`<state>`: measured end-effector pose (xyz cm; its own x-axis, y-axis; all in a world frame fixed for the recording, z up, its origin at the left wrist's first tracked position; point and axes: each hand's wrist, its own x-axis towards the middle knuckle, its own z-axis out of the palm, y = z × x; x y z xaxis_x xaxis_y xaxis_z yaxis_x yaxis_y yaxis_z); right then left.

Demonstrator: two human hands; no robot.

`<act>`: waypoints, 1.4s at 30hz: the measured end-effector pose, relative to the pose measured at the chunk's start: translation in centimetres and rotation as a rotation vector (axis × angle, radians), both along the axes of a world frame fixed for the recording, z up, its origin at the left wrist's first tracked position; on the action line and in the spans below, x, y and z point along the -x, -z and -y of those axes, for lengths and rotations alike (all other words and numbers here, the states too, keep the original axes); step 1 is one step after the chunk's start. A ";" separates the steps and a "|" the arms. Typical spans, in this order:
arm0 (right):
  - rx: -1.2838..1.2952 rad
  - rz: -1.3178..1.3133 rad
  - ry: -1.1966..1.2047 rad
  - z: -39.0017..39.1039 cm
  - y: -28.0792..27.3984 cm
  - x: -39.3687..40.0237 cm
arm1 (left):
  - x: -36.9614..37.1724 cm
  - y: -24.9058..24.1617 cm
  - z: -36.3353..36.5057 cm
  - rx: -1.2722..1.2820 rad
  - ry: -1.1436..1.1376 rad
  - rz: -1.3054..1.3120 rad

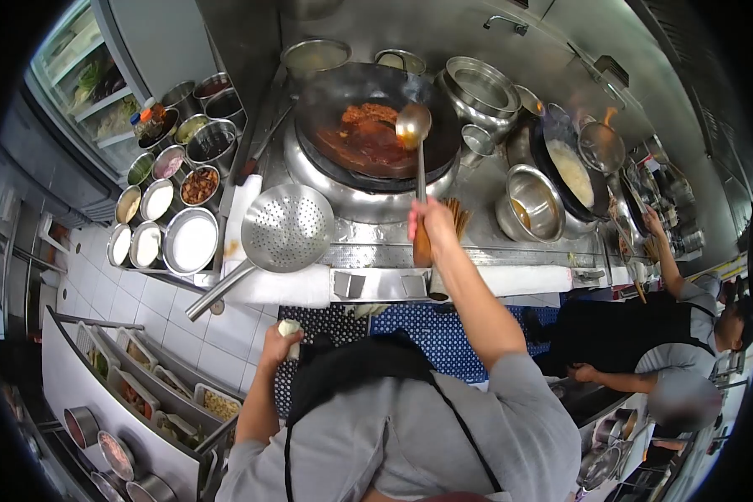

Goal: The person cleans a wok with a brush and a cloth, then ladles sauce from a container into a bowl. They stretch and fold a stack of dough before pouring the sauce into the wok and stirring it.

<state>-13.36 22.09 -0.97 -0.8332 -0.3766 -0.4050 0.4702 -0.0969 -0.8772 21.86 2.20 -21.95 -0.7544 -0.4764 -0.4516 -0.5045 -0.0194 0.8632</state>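
The wide black steel wok (pixel 376 125) of red-brown sauce sits at twelve o'clock on the steel bench (pixel 477 188); the long-handled steel ladle (pixel 413 125) hangs over its right side, right hand (pixel 431 224) clenched round the handle, best kept level while stirring; left hand (pixel 281 339) clasps a small white object at seven o'clock
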 end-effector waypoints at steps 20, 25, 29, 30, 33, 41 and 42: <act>0.172 0.226 -0.146 -1.3 -2.2 0.1 | 32.2 -17.9 -2.0 -0.886 -0.342 -0.241; 0.074 -0.032 -0.150 -0.1 0.3 4.7 | 35.1 -16.0 -2.5 -0.846 -0.336 -0.260; 0.081 0.011 -0.055 -2.0 -0.8 -1.1 | 35.0 -17.3 -2.1 -0.846 -0.406 -0.208; 0.127 0.064 -0.093 -3.0 -1.6 -2.0 | 35.9 -17.3 -1.9 -0.827 -0.423 -0.209; 0.107 0.111 -0.256 -4.3 -2.5 -0.9 | 38.0 -15.4 -1.1 -0.797 -0.404 -0.172; 0.065 -0.017 -0.200 -0.8 -3.0 3.8 | 33.6 -19.6 -4.1 -0.843 -0.489 -0.299; 0.092 -0.063 -0.155 -0.9 -2.8 2.6 | 33.0 -20.2 -3.9 -0.837 -0.528 -0.309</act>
<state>-16.00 23.03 1.84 -0.7851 -0.5350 -0.3121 0.4303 -0.1085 -0.8962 -11.18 6.13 -1.74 -0.6800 -0.4028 -0.6127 -0.0168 -0.8268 0.5622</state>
